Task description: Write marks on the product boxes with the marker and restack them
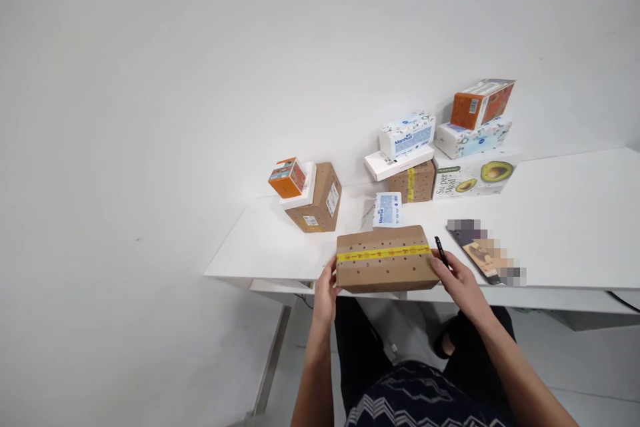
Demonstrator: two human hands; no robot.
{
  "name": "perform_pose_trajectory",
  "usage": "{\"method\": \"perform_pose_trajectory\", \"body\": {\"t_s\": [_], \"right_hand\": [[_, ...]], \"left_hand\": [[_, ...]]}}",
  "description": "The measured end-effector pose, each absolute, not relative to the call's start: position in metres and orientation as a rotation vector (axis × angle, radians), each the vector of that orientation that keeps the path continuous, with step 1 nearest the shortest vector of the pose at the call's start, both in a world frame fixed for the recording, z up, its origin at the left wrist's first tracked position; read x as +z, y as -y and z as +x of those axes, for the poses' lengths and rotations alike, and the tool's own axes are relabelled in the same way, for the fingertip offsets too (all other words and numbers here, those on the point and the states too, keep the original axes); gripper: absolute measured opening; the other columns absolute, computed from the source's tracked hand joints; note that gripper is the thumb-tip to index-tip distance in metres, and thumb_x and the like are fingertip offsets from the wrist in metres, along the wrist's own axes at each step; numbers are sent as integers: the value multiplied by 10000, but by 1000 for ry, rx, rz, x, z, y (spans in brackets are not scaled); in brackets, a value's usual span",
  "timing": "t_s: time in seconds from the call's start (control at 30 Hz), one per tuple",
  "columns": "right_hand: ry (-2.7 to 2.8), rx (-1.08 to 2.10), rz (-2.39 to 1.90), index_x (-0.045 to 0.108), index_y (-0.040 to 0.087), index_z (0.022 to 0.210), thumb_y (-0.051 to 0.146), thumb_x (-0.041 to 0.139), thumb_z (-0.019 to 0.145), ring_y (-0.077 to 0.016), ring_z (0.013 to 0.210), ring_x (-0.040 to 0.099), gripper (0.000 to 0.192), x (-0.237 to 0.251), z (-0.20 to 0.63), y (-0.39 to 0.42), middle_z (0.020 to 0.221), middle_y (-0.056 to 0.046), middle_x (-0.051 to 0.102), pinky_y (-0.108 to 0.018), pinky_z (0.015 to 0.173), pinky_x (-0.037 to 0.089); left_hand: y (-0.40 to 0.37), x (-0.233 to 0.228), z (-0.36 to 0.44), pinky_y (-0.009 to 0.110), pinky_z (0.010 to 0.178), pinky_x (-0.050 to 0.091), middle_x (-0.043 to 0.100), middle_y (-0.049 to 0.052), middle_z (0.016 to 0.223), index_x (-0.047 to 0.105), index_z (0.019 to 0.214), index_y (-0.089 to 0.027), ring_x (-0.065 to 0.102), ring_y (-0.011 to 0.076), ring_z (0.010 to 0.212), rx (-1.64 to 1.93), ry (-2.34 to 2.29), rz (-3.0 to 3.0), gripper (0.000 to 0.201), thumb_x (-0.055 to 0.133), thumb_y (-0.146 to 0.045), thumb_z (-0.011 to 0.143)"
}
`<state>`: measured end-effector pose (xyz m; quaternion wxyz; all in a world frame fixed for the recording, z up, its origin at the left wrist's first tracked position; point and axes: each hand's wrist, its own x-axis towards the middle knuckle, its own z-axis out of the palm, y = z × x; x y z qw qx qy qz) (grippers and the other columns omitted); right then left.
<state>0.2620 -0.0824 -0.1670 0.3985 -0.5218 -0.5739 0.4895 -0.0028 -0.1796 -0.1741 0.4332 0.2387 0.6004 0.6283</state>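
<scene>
A flat brown cardboard box [384,259] with a yellow tape strip and many small holes lies at the table's near edge. My left hand [326,293] presses against its left end. My right hand [457,280] rests against its right end and also holds a thin black pen [441,250], which sticks up past the box's far right corner. The box sits between both hands, resting on the white table [560,227].
Behind the box lies a small blue-and-white tissue pack [387,209]. Further back stand a tilted brown carton [317,200] with an orange box [287,177], and stacked tissue boxes [406,135], an avocado-print box [473,175], an orange carton [481,103]. A dark booklet [480,250] lies right.
</scene>
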Motion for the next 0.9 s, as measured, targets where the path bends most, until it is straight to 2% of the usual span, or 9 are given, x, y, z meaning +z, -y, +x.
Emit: {"method": "perform_pose_trajectory", "body": {"t_s": [0.1,0.17,0.33,0.47,0.57,0.7,0.8,0.9], "right_hand": [[1480,1301,-1327,683,184,1054,573,588,780,-203,749,622,485,-164,267,84,965,-73,716,-282,629,501],[1447,1299,-1326,677,189,1077,552,603,777,-229,825,636,476,-164,275,86,1030,-82,713,-304,696,518],[1376,1256,-1267,650,215,1179,466,646,757,-239,868,650,491,-168,305,90,1131,-77,686,-315,729,537],[1373,1270,-1311,652,201,1194,404,647,729,-232,825,667,507,-187,320,91,1072,-72,715,-323,747,545],[1399,1236,-1355,656,185,1182,385,634,713,-246,837,670,510,-209,320,94,1023,-71,732,-330,737,546],[1425,1154,-1366,666,198,1170,346,624,706,-263,890,667,489,-227,315,99,984,-57,742,-318,728,543],[1428,1127,-1353,679,211,1142,317,608,707,-259,893,664,452,-227,311,100,936,-49,745,-301,714,533],[1404,1131,-1345,691,218,1100,310,606,707,-232,774,654,412,-221,310,101,798,-36,724,-279,615,509]], "left_hand": [[181,-164,5,413,1056,398,540,83,1388,585,1274,-226,448,284,1316,1464,-1697,777,550,575,-535,819],[184,-158,14,386,1074,386,557,90,1367,570,1279,-211,473,272,1294,1437,-1708,874,568,628,-509,798],[195,-155,39,383,968,475,610,121,1252,461,1304,-217,595,263,1136,1515,-1479,950,603,667,-439,783],[202,-178,52,388,1011,438,522,130,1337,403,1297,-246,544,254,1207,1508,-1461,980,597,681,-340,776],[204,-194,54,408,1050,397,490,136,1364,436,1236,-236,487,272,1272,1496,-1492,946,531,672,-318,768],[207,-192,54,426,1052,390,487,138,1371,376,1289,-246,487,273,1267,1457,-1415,943,574,647,-361,796],[207,-183,56,415,1066,377,398,133,1448,290,1372,-269,442,258,1303,1407,-1449,975,609,579,-423,859],[203,-178,60,412,1084,350,378,122,1461,273,1402,-270,425,246,1311,1371,-1576,1016,581,507,-455,902]]}}
